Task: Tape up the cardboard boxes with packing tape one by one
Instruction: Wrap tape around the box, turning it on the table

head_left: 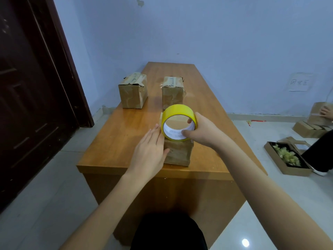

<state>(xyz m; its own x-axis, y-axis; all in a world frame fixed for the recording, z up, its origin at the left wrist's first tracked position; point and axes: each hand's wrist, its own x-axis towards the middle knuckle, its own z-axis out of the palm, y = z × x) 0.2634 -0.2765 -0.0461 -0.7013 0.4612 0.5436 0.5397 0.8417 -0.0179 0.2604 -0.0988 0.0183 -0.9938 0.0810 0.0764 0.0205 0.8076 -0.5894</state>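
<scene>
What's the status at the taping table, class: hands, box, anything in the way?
Right hand grips yellow tape roll atop near box. Left hand flat against its side. Nothing obstructing.

The tape roll [178, 121] in the right hand's grip is bright yellow with a white core. The boxes [178, 152] are plain brown, the worktop [115, 134] orange-brown woodgrain.

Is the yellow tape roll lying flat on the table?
No, the right hand holds the yellow tape roll upright on the near box.
</scene>
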